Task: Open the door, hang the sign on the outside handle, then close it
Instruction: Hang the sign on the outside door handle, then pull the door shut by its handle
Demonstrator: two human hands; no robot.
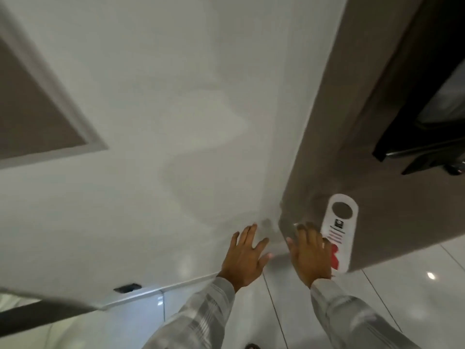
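Hands close to wall and door edge; open floor below.
Left hand (245, 255) spread before white wall (151, 122); right hand (310, 255) at brown door (352, 147) edge, overlapping sign (339, 222). Tiled floor (415, 285) bare beneath sleeves.

The picture was soft and a bit blurry all over. The light was dim and greyish, with no strong sun. The white wall (151, 122) showed faint wavy shadows. The shiny floor (415, 285) gave back a small bright spot of glare at the right, and a paler glow low on the wall. The sign (338, 222) had words too smeared to read. Both hands looked fuzzy at the fingers (247, 235). Straight lines leaned and bent near the edges, as a wide lens makes them.
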